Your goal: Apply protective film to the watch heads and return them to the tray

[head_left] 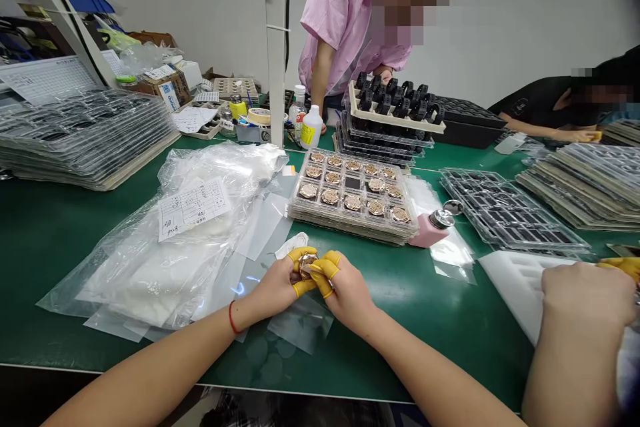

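Observation:
My left hand (273,285), with yellow finger cots and a red string at the wrist, is closed around a small rose-gold watch case (307,266). From the other side my right hand (349,290), also in yellow finger cots, grips the case with its fingertips. Fingers hide much of the case. Just behind my left fingers lies a crumpled white cloth (293,245). Beyond the hands, a clear compartment tray (295,203) on a stack bears several similar rose-gold cases; one middle compartment shows only dark lining.
Left lies a plastic bag (135,273) with a paper label. A pink pump bottle (430,228) stands right of the tray stack. Another person's arm (575,347) reaches in at right over white foam (515,287). A person in pink (333,7) stands behind stacked trays.

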A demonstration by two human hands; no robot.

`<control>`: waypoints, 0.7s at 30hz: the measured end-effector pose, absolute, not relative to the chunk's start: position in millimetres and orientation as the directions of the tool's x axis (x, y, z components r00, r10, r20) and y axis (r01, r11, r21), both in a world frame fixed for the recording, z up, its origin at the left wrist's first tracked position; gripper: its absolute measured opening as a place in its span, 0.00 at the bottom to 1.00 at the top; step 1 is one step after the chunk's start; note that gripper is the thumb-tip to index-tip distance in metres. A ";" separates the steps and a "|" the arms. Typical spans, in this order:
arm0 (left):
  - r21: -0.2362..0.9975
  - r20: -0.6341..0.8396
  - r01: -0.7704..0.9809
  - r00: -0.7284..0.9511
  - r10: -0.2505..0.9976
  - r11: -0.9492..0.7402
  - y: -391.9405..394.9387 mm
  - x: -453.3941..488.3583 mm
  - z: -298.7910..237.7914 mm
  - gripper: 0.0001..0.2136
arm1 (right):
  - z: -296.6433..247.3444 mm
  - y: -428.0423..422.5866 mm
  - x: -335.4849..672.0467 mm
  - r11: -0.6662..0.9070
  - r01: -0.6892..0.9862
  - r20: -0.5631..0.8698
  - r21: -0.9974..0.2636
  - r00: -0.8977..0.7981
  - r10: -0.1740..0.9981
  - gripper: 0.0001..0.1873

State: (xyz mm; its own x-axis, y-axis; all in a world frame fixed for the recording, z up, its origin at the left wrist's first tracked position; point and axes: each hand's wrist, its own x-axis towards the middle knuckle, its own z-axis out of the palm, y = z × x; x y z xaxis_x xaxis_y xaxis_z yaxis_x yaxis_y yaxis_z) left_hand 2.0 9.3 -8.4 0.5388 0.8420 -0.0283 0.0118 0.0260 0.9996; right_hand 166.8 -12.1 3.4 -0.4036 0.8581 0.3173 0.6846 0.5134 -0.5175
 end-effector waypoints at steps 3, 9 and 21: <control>1.000 -0.002 0.018 0.538 0.843 -0.009 11.2 0.8 -10.7 0.20 | -2.7 -9.2 164.4 0.511 0.724 0.329 -0.463 -0.395 0.858 0.11; 1.000 0.008 0.018 0.560 0.828 -0.022 11.5 -1.7 -10.1 0.20 | -3.0 -8.9 162.6 0.498 0.751 0.342 -0.433 -0.375 0.862 0.10; 0.996 -0.054 -0.024 0.620 0.783 0.088 9.5 1.1 -8.0 0.21 | -3.6 0.9 171.4 0.432 0.806 0.303 -0.405 -0.328 0.895 0.08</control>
